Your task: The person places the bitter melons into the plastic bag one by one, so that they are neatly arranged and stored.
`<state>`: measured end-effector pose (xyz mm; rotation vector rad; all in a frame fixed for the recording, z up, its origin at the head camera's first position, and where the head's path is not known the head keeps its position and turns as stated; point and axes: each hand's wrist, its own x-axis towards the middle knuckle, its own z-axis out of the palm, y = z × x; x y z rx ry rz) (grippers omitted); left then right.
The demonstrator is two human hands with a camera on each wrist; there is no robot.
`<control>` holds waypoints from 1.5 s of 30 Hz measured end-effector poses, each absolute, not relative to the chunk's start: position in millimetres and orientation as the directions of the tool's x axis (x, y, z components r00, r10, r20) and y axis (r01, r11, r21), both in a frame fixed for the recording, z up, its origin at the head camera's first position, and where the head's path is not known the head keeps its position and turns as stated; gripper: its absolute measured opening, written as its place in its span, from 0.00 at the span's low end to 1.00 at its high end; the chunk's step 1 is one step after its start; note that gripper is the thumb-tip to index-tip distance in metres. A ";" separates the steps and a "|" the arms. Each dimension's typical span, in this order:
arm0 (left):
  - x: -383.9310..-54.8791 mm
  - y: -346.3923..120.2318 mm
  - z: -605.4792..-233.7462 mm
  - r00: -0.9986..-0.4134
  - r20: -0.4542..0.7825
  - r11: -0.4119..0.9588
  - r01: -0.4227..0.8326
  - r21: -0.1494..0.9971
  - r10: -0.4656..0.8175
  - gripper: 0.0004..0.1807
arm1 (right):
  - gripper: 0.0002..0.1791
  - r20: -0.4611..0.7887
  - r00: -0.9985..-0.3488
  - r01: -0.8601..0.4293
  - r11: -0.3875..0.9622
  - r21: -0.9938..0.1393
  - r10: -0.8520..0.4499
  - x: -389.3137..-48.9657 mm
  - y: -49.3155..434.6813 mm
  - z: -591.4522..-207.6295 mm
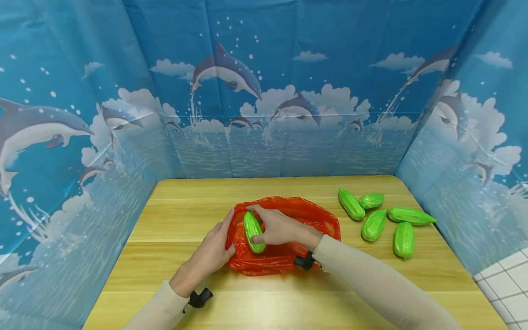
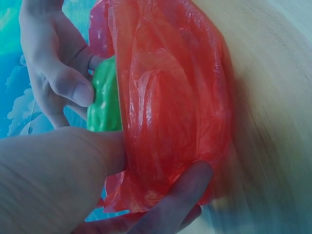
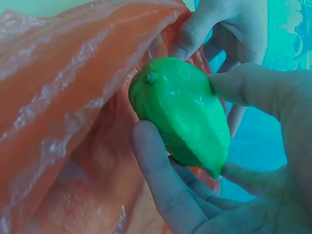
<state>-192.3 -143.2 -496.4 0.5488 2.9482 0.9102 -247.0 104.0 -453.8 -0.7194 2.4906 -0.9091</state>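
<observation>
- Right hand (image 1: pixel 279 228): fingers curled round a green gourd (image 1: pixel 253 231) at the bag mouth.
- Left hand (image 1: pixel 215 248): pinches the red plastic bag (image 1: pixel 319 219) edge; bag interior hidden.
- Five loose gourds (image 1: pixel 373 224): on the table (image 1: pixel 173 215), well apart.

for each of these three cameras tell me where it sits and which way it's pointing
Head: on the person's head, facing forward and down at the table; shows both forearms, the left hand gripping the red bag, the right hand holding a green gourd.
Left wrist: on the left wrist, close on the bag; shows left hand fingers.
Right wrist: on the right wrist, close on the gourd; shows right hand fingers.
Shared: all three show the bag and the gourd.
</observation>
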 end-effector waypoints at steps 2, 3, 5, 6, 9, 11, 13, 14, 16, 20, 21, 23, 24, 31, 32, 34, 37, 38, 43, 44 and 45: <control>-192.4 -142.9 -496.6 -0.940 0.091 0.771 0.323 0.549 0.329 0.58 | 0.54 -0.195 -0.789 -0.326 0.666 -0.670 -0.582 -247.7 101.8 -454.8; -192.6 -142.9 -496.7 -0.940 0.088 0.771 0.321 0.549 0.329 0.58 | 0.54 -0.200 -0.789 -0.324 0.670 -0.669 -0.581 -248.0 100.6 -455.5; -193.0 -142.8 -496.5 -0.941 0.084 0.771 0.319 0.551 0.329 0.58 | 0.54 -0.209 -0.788 -0.319 0.675 -0.665 -0.579 -248.7 98.4 -456.5; -193.3 -142.7 -496.2 -0.940 0.087 0.769 0.322 0.553 0.331 0.58 | 0.54 -0.211 -0.788 -0.318 0.677 -0.664 -0.578 -249.2 97.3 -457.0; -193.7 -142.5 -495.7 -0.939 0.086 0.765 0.322 0.558 0.333 0.58 | 0.54 -0.214 -0.789 -0.314 0.677 -0.666 -0.576 -250.6 94.8 -458.5; -193.7 -142.3 -496.0 -0.939 0.086 0.763 0.322 0.561 0.333 0.58 | 0.54 -0.219 -0.789 -0.309 0.679 -0.666 -0.574 -251.4 93.6 -459.7; -193.3 -142.2 -496.8 -0.940 0.079 0.764 0.317 0.561 0.332 0.58 | 0.54 -0.229 -0.788 -0.300 0.681 -0.668 -0.572 -251.6 92.6 -461.2; -193.0 -142.1 -497.2 -0.940 0.077 0.765 0.316 0.561 0.332 0.58 | 0.54 -0.235 -0.787 -0.295 0.683 -0.668 -0.571 -251.8 92.0 -461.9; -192.3 -142.2 -497.7 -0.941 0.074 0.767 0.313 0.560 0.330 0.58 | 0.55 -0.246 -0.784 -0.289 0.686 -0.668 -0.570 -252.1 90.7 -463.5; -191.9 -142.9 -497.8 -0.942 0.077 0.772 0.312 0.554 0.326 0.58 | 0.55 -0.251 -0.780 -0.292 0.688 -0.664 -0.573 -252.7 87.7 -465.6; -191.9 -143.0 -497.6 -0.943 0.078 0.772 0.312 0.553 0.325 0.58 | 0.54 -0.248 -0.778 -0.298 0.686 -0.664 -0.577 -252.7 87.2 -466.3; -192.0 -143.3 -497.6 -0.942 0.078 0.775 0.313 0.549 0.325 0.58 | 0.54 -0.241 -0.776 -0.305 0.682 -0.665 -0.582 -252.5 86.2 -466.7; -191.9 -143.4 -497.8 -0.943 0.076 0.776 0.311 0.548 0.324 0.58 | 0.53 -0.239 -0.775 -0.311 0.683 -0.661 -0.584 -252.2 86.1 -467.0; -191.5 -143.9 -497.8 -0.945 0.062 0.779 0.300 0.550 0.320 0.58 | 0.51 -0.249 -0.782 -0.315 0.707 -0.633 -0.571 -250.5 86.5 -470.2; -191.5 -144.2 -497.6 -0.946 0.062 0.779 0.299 0.551 0.320 0.58 | 0.51 -0.248 -0.784 -0.316 0.709 -0.630 -0.569 -250.6 86.5 -470.3; -191.7 -144.7 -497.6 -0.946 0.061 0.778 0.298 0.553 0.319 0.58 | 0.50 -0.246 -0.784 -0.317 0.708 -0.631 -0.570 -250.3 86.7 -470.3; -192.2 -145.4 -498.0 -0.946 0.062 0.776 0.298 0.556 0.319 0.58 | 0.50 -0.237 -0.781 -0.326 0.701 -0.635 -0.578 -249.6 86.7 -469.6; -192.4 -145.6 -498.2 -0.946 0.063 0.776 0.298 0.556 0.319 0.59 | 0.49 -0.236 -0.780 -0.329 0.700 -0.634 -0.580 -249.4 86.7 -469.1; -192.6 -146.1 -498.0 -0.946 0.066 0.774 0.299 0.558 0.318 0.59 | 0.49 -0.240 -0.782 -0.322 0.704 -0.633 -0.575 -248.3 86.6 -467.1; -192.6 -146.1 -497.9 -0.946 0.066 0.773 0.299 0.560 0.318 0.58 | 0.49 -0.242 -0.785 -0.318 0.706 -0.633 -0.571 -248.2 86.6 -466.6; -192.6 -146.2 -497.7 -0.946 0.065 0.773 0.298 0.560 0.318 0.58 | 0.49 -0.243 -0.787 -0.314 0.708 -0.632 -0.567 -247.9 86.6 -466.3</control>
